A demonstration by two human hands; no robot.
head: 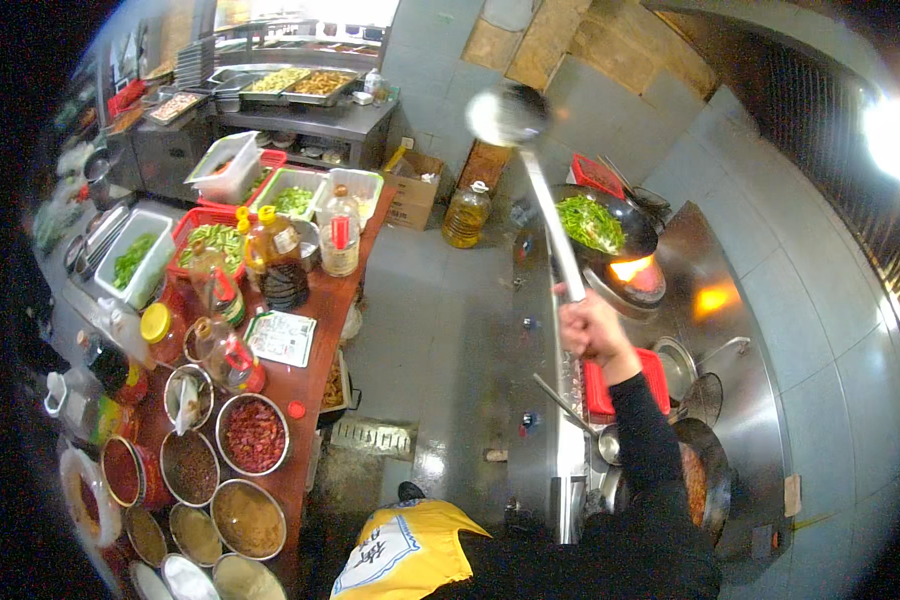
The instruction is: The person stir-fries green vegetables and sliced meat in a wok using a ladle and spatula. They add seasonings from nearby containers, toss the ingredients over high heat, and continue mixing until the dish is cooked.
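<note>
My right hand (598,330) is shut around the handle of a large metal ladle (551,202). The ladle's bowl is raised and motion-blurred, out over the floor side of the stove. Past my fist a black wok (641,236) holds green shredded vegetables (591,225). Orange flame (631,268) shows at the burner under the wok's near edge. Beneath my wrist lies a red plastic basket (649,382). My left hand is out of view.
On the left, a red-brown table (337,300) bears sauce bottles (281,259), vegetable tubs (135,259) and metal seasoning bowls (252,435). An oil jug (466,215) and a cardboard box (412,191) stand on the floor. Another wok (709,480) with reddish contents sits beyond my sleeve.
</note>
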